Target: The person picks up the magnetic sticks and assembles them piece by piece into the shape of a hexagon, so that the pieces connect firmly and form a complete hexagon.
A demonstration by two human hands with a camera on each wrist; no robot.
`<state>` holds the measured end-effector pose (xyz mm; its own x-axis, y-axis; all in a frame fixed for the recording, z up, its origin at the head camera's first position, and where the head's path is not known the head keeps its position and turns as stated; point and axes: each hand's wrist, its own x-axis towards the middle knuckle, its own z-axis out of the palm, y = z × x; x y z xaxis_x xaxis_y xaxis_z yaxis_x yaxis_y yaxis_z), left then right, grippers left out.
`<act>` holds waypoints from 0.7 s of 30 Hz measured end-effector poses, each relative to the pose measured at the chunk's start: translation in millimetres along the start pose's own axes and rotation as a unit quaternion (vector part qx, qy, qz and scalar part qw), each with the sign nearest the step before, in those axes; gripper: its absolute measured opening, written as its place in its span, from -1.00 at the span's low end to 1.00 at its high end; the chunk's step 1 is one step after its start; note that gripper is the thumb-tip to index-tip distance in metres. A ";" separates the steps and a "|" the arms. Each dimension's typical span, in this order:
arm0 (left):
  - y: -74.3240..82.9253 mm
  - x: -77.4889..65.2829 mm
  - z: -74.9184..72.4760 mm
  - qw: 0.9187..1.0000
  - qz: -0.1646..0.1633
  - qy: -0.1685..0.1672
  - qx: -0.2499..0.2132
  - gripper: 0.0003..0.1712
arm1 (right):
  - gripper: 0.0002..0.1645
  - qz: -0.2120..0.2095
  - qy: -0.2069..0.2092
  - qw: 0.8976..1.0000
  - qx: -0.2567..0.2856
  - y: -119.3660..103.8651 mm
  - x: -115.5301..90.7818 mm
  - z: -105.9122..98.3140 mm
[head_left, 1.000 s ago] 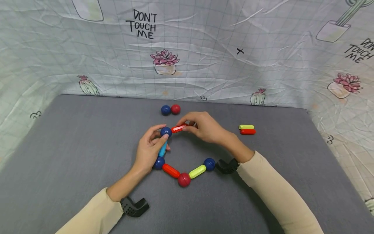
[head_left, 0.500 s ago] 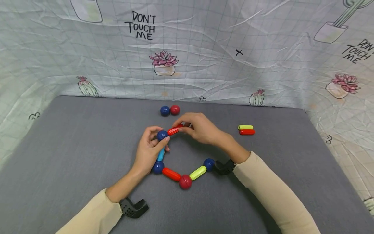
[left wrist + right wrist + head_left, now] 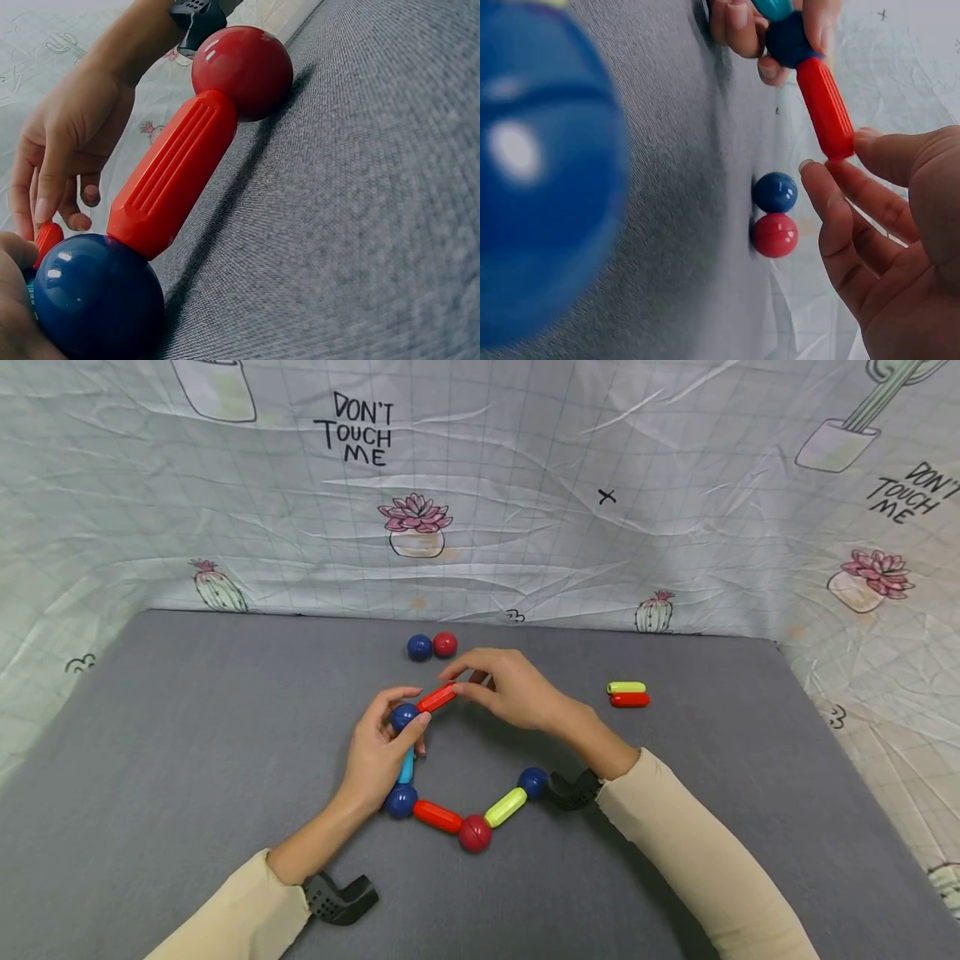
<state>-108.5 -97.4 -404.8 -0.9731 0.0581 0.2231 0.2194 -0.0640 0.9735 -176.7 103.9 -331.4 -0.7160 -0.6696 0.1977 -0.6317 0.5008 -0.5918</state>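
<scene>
Left hand (image 3: 375,750): fingers curl round a smooth, glossy blue ball (image 3: 404,717).
Right hand (image 3: 513,689): thumb and fingertips pinch one end of a straight, ridged red rod (image 3: 437,697).
Red rod: lies between both hands' fingers, its other end against the blue ball.
Table (image 3: 225,735): grey, woven-looking, beneath the fingers.

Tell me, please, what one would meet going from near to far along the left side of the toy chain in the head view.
Red ball, lower red rod, lower blue ball, light-blue rod, upper blue ball in the left hand, upper red rod in the right hand.
</scene>
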 end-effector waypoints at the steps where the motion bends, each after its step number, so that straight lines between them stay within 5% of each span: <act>1: 0.2 0.1 0.3 1.000 0.002 0.002 -0.003 -0.59 | -0.74 0.004 0.003 1.000 0.000 1.1 0.5 -1.1; 12: 3.3 -0.8 0.6 1.000 0.005 0.025 -0.016 -0.63 | -0.72 0.035 0.045 0.998 0.002 15.0 16.4 -9.4; 21: 3.8 -0.4 0.1 1.000 0.015 0.026 -0.003 -0.64 | -0.60 0.074 0.011 0.997 -0.037 22.8 34.0 -1.7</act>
<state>-107.3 -97.6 -401.1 -0.9687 0.0050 0.2483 0.2473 -0.0708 0.9663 -215.9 93.5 -336.9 -0.8083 -0.5742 0.1304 -0.5392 0.6327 -0.5558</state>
